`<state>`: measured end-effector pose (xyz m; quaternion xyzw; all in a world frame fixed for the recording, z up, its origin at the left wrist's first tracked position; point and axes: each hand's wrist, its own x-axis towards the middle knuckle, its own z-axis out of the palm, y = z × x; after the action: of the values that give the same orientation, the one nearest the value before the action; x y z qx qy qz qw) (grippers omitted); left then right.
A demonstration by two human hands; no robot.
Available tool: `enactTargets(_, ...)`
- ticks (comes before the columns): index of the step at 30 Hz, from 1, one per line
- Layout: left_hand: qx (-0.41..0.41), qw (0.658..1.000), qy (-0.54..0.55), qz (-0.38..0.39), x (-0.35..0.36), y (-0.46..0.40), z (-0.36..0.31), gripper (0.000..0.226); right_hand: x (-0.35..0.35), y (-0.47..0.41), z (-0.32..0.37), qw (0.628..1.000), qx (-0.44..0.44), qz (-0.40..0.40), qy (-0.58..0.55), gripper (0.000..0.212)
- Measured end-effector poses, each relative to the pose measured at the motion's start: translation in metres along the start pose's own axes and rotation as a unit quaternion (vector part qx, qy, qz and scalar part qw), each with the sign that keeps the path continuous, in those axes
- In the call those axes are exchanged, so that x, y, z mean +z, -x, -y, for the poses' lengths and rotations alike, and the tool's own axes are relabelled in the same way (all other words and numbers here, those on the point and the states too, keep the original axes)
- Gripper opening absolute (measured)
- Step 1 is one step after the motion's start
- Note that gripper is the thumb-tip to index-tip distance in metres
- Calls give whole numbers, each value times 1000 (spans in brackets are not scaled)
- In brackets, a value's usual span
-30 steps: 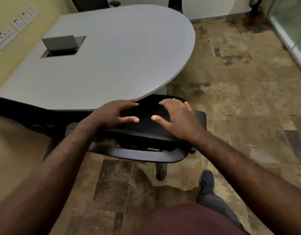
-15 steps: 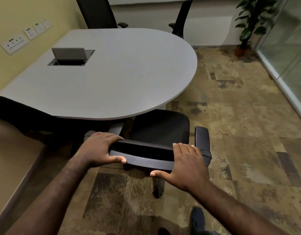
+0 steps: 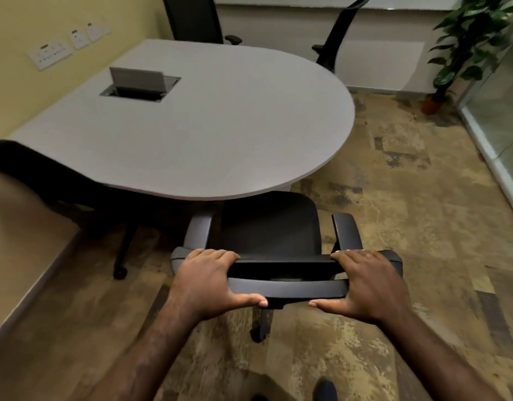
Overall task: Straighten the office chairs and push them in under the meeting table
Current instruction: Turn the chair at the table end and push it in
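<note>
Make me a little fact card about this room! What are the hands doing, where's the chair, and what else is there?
left hand: gripping the top of the chair's backrest
right hand: gripping the same backrest
held chair: seat front just under the table edge, mostly still out
table: grey, rounded end, open cable box in it
other chairs: two at the far side, one at left
plant: far right corner

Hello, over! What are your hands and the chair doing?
Left hand, right hand gripping chair backrest. Seat front under table. Nothing blocking.
</note>
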<state>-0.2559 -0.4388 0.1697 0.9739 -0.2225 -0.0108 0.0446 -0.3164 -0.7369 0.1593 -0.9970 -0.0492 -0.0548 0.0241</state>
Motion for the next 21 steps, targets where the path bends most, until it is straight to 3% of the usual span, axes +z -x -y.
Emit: enactTargets(21,-154,987,-10,-44,-2,-57,-24,107,8,-110,-63,989,-144,-14,-15,96)
